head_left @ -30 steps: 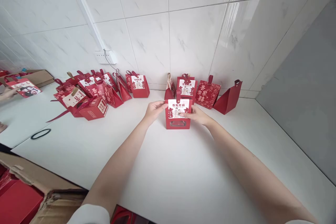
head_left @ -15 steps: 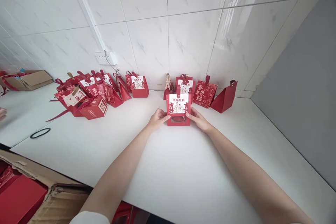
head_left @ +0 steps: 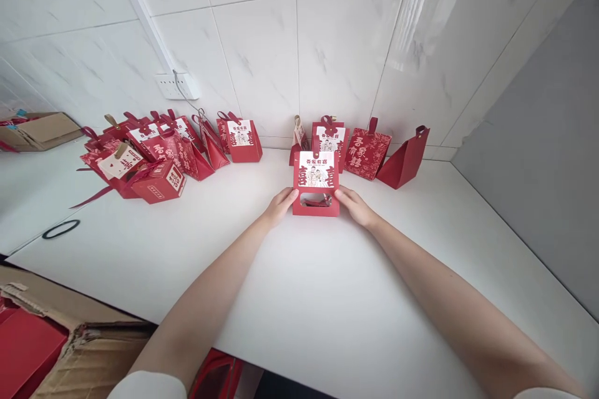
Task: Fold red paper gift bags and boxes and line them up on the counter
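Note:
Between my hands a red gift box (head_left: 316,190) stands on the white table (head_left: 318,299). Its front carries a white printed panel with two figures and has a clear window low down. My left hand (head_left: 279,206) grips the box's left side, thumb at the front edge. On the right side my right hand (head_left: 355,204) holds it the same way; the fingers behind the box are partly hidden. Just behind it stand a similar red box (head_left: 337,137) and a narrow box seen edge-on (head_left: 298,142). A patterned red box (head_left: 368,153) and a plain-sided red box (head_left: 406,159) are to the right.
A cluster of red gift boxes (head_left: 159,177) with ribbons is at the left, and one more box (head_left: 243,143) stands by the wall. A black ring (head_left: 60,229) lies near the table's left seam. Cardboard cartons (head_left: 107,355) sit lower left and far left (head_left: 44,132).
The view has tilted and shifted slightly. The held box leans back more, its ribbon loop now less visible above the panel. Another person's hand at the left edge has left the view.

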Available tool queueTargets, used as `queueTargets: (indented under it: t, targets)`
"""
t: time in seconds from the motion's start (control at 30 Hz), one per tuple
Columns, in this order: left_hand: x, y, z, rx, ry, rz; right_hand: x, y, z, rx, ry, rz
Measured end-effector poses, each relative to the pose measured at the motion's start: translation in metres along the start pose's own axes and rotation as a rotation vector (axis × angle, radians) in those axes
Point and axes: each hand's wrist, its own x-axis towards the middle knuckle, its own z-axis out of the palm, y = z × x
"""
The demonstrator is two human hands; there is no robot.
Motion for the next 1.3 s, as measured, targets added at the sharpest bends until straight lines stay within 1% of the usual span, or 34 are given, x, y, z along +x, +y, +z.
queueTargets:
  t: [0.07,0.13,0.23,0.3,0.5,0.6,0.67,0.7,0.77,0.83,0.87,0.9,0.93,0.97,1.03,1.07,1.1,1.13,1.2,1.3]
  targets:
    - [0.001,0.003,-0.005,-0.104,-0.064,-0.018,0.000,0.001,0.001,-0.035,-0.019,0.019]
    - [0.002,0.006,-0.011,-0.152,-0.124,-0.045,0.001,0.003,0.002,-0.097,-0.013,0.046]
    - [0.002,0.011,-0.019,-0.141,-0.203,-0.092,0.002,0.007,0.004,-0.182,-0.012,0.048]
    - [0.002,0.013,-0.024,-0.122,-0.242,-0.109,0.003,0.008,0.003,-0.170,-0.030,0.025]
    - [0.002,0.006,-0.027,-0.065,-0.315,-0.098,0.001,-0.001,0.001,-0.067,-0.144,-0.087]
    - [0.003,0.002,-0.028,-0.035,-0.308,-0.108,0.000,0.002,0.001,-0.092,-0.144,-0.102]
    - [0.002,0.001,-0.032,0.036,-0.295,-0.094,0.001,0.008,0.003,-0.127,-0.058,-0.060]
    - [0.002,0.001,-0.036,0.081,-0.292,-0.093,0.002,0.011,0.003,-0.152,0.022,-0.028]
    - [0.001,0.000,-0.043,0.166,-0.283,-0.122,0.003,0.016,0.003,-0.222,0.231,0.033]
    - [0.000,0.000,-0.048,0.241,-0.237,-0.144,0.002,0.015,0.001,-0.341,0.424,0.055]
    - [0.000,0.001,-0.048,0.287,-0.200,-0.124,0.000,0.013,-0.001,-0.421,0.480,0.044]
    - [-0.001,0.001,-0.047,0.352,-0.165,-0.083,-0.004,0.009,-0.003,-0.511,0.495,0.016]
    - [-0.002,0.002,-0.043,0.438,-0.139,-0.029,-0.007,0.004,-0.004,-0.611,0.467,-0.028]
    - [-0.003,0.003,-0.037,0.536,-0.115,0.025,-0.011,-0.001,-0.005,-0.717,0.400,-0.077]
    - [-0.004,0.006,-0.021,0.735,-0.091,0.097,-0.017,-0.008,-0.005,-0.908,0.189,-0.157]
    - [-0.005,0.006,-0.013,0.821,-0.085,0.116,-0.019,-0.010,-0.003,-0.987,0.090,-0.175]
    - [-0.006,0.007,-0.004,0.890,-0.082,0.128,-0.019,-0.011,0.000,-1.050,0.020,-0.173]
    - [-0.007,0.006,0.004,0.940,-0.084,0.134,-0.018,-0.012,0.003,-1.097,-0.017,-0.153]
    - [-0.008,0.005,0.015,1.005,-0.100,0.131,-0.015,-0.011,0.009,-1.158,-0.011,-0.081]
    - [-0.008,0.001,0.024,1.071,-0.080,0.104,-0.010,-0.009,0.015,-1.195,0.004,-0.004]
